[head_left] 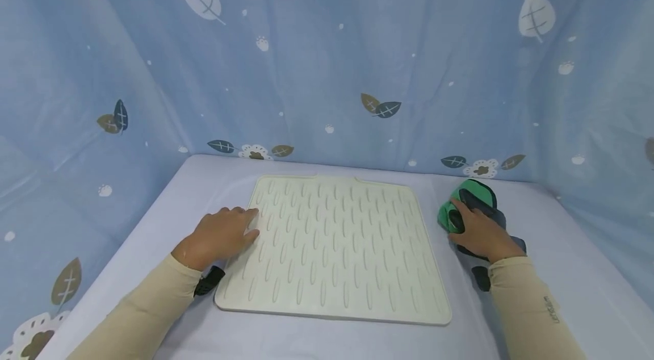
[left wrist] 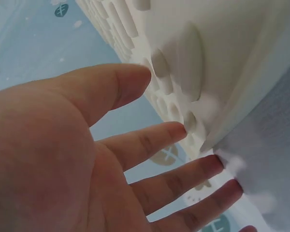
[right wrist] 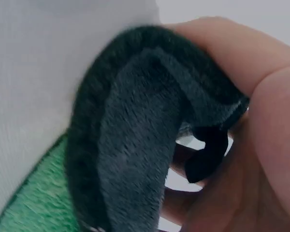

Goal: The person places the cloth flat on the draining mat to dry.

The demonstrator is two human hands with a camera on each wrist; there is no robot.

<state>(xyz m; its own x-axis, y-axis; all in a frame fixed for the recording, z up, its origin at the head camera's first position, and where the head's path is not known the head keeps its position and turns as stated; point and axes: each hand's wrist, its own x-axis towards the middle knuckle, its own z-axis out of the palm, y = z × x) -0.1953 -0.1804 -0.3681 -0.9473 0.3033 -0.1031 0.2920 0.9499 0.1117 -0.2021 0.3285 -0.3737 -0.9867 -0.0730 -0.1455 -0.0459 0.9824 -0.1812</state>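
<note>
A cream draining mat point(head_left: 334, 258) with raised oval ridges lies flat on the white-covered table. At its left edge is my left hand point(head_left: 217, 235), fingers spread and nearly straight. In the left wrist view the fingertips point(left wrist: 210, 165) are right at the mat's edge, with the thumb over the ridges. To the right of the mat, my right hand point(head_left: 477, 233) grips a bunched plush cleaning cloth point(head_left: 466, 188), green on one face and dark grey on the other. The right wrist view shows a grey fold point(right wrist: 135, 140) of it between thumb and fingers.
A blue curtain point(head_left: 317, 59) printed with leaves and flowers hangs behind the table and along both sides. The white tablecloth point(head_left: 306, 340) shows around the mat. Both forearms wear beige sleeves point(head_left: 531, 303), with black straps point(head_left: 209, 280) near the wrists.
</note>
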